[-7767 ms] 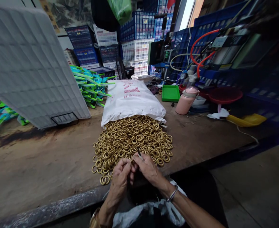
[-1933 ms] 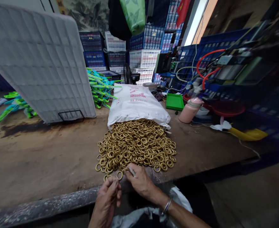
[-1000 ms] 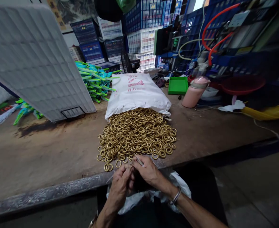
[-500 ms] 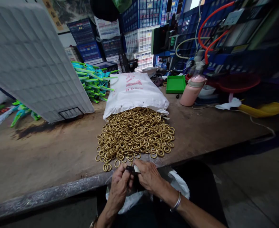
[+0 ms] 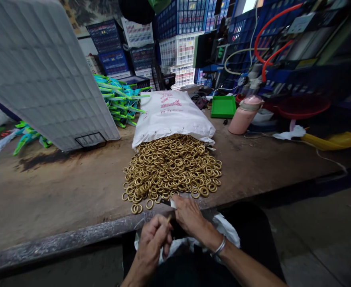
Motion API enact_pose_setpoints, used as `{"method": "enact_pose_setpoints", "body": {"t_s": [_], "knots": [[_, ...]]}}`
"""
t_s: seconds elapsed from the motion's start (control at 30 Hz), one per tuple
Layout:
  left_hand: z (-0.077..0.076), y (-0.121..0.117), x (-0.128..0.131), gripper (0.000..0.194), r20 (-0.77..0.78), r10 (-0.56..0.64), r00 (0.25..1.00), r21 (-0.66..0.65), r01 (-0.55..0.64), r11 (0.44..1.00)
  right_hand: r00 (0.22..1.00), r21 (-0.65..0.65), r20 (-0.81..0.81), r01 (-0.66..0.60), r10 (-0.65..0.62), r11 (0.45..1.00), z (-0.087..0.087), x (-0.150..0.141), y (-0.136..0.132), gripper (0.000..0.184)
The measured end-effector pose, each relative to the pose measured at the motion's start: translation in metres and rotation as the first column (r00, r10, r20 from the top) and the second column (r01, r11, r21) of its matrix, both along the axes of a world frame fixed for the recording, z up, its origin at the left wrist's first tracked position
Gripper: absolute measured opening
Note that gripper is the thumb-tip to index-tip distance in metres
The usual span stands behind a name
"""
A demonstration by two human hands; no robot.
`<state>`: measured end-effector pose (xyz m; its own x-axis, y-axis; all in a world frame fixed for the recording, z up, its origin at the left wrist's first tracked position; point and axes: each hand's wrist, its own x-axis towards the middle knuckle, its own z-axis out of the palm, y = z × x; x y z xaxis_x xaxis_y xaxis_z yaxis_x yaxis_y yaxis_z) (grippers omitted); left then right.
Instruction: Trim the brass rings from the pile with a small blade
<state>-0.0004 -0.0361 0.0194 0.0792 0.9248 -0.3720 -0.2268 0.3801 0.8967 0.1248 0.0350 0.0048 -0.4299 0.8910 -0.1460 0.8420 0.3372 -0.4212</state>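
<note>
A heap of gold-coloured metal rings (image 5: 175, 167) spills from the mouth of a white woven sack (image 5: 175, 115) onto the table. In front of the heap, over the table's near edge, my left hand (image 5: 156, 237) is closed, pinching one ring (image 5: 168, 218) seen almost edge-on. My right hand (image 5: 190, 217) grips a small dark flat tool with a white part (image 5: 172, 204); its dark end points left, close to the nearest loose rings. The tool's exact kind is unclear. Below both hands a whitish plastic bag (image 5: 178, 248) lies open at my lap, partly hidden by the arms.
A tall whitish ribbed panel (image 5: 50, 75) leans at the left, with green and blue plastic pieces (image 5: 120, 101) behind it. A green tray (image 5: 223, 107), a pink bottle (image 5: 245, 115) and a yellow scoop-like piece (image 5: 334, 140) stand to the right. Stacked crates (image 5: 181, 48) fill the back.
My hands have come apart: the left moved down toward me with the ring, while the right shifted slightly up toward the heap with the tool. The view has tilted a little.
</note>
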Motion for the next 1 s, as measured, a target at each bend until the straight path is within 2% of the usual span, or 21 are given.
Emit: {"method": "enact_pose_setpoints", "body": {"t_s": [0.07, 0.2, 0.3, 0.37, 0.53, 0.73, 0.8, 0.87, 1.0], "knots": [[0.002, -0.009, 0.000, 0.030, 0.105, -0.036, 0.994, -0.029, 0.039, 0.999, 1.000, 0.024, -0.003, -0.007, 0.007, 1.000, 0.001, -0.002, 0.002, 0.026], [-0.007, -0.016, -0.009, 0.031, 0.284, 0.067, 0.956, -0.097, -0.041, 0.994, 0.991, 0.060, -0.082, -0.103, 0.108, 0.993, -0.002, -0.015, -0.001, 0.030], [-0.015, -0.016, -0.020, 0.032, 0.295, 0.116, 0.948, -0.142, -0.076, 0.987, 0.974, 0.085, -0.112, -0.187, 0.196, 0.979, -0.004, -0.029, -0.005, 0.036], [-0.017, -0.018, -0.026, 0.029, 0.296, 0.164, 0.941, -0.168, -0.118, 0.979, 0.973, 0.095, -0.077, -0.209, 0.217, 0.973, -0.004, -0.038, -0.007, 0.041], [-0.014, -0.022, -0.035, 0.029, 0.376, 0.262, 0.889, -0.284, -0.159, 0.946, 0.980, 0.108, 0.054, -0.196, 0.191, 0.975, 0.000, -0.052, -0.008, 0.037], [-0.021, -0.020, -0.040, 0.029, 0.431, 0.359, 0.828, -0.384, -0.192, 0.903, 0.983, 0.142, 0.052, -0.184, 0.178, 0.973, -0.003, -0.054, -0.009, 0.032], [-0.026, -0.019, -0.040, 0.031, 0.427, 0.374, 0.823, -0.393, -0.204, 0.897, 0.984, 0.168, 0.039, -0.176, 0.172, 0.970, -0.006, -0.053, -0.010, 0.031], [-0.030, -0.018, -0.039, 0.033, 0.384, 0.360, 0.850, -0.382, -0.209, 0.900, 0.985, 0.171, 0.035, -0.170, 0.166, 0.971, -0.007, -0.052, -0.010, 0.030], [-0.035, -0.014, -0.037, 0.038, 0.181, 0.334, 0.925, -0.302, -0.271, 0.914, 0.985, 0.116, -0.049, -0.159, 0.165, 0.980, -0.006, -0.047, -0.006, 0.027]]}}
